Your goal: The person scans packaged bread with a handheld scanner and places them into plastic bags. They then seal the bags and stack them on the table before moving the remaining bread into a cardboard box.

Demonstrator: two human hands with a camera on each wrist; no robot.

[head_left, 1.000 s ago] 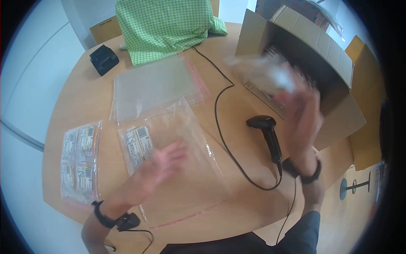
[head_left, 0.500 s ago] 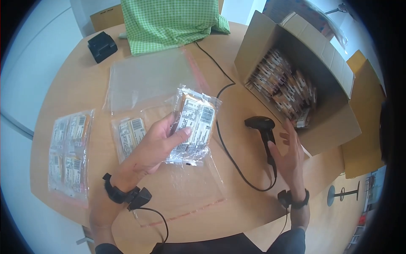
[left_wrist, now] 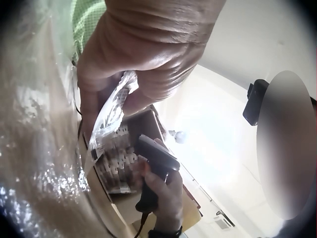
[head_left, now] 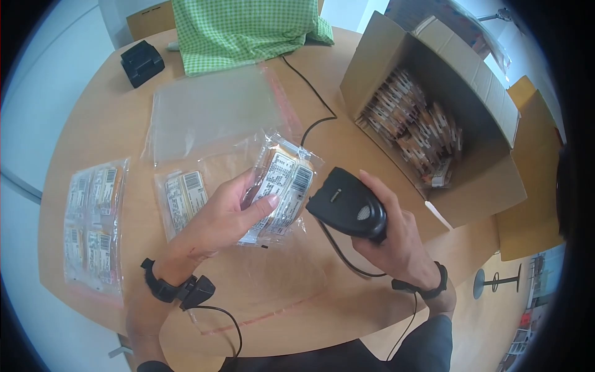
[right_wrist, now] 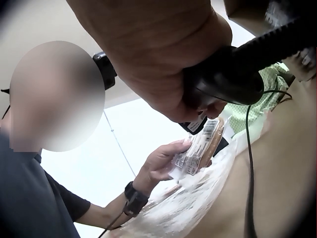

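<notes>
My left hand [head_left: 214, 217] pinches a clear packet [head_left: 284, 186] with white barcode labels, thumb on its front, above the table. To its right, my right hand [head_left: 400, 239] grips a black barcode scanner [head_left: 348, 201], its head turned toward the packet but apart from it. In the left wrist view the packet [left_wrist: 111, 111] shows edge-on in the fingers, and the scanner [left_wrist: 156, 158] is beyond it. The right wrist view shows the packet [right_wrist: 198, 148] past the scanner [right_wrist: 223, 82]. Under my left arm, a similar packet [head_left: 185, 197] lies on a large clear bag [head_left: 266, 273].
An open cardboard box [head_left: 474, 198] at the right holds several packets. At the left lies a bag of labelled packets [head_left: 93, 223]. Behind are flat clear bags [head_left: 214, 111], a black stand [head_left: 142, 64] and a green checked cloth [head_left: 248, 34]. The scanner's cable [head_left: 313, 93] crosses the table.
My right hand went from the box to the scanner, took hold of it and lifted it toward the packet. The packet was in my left hand half a second ago and has stayed nearly in place.
</notes>
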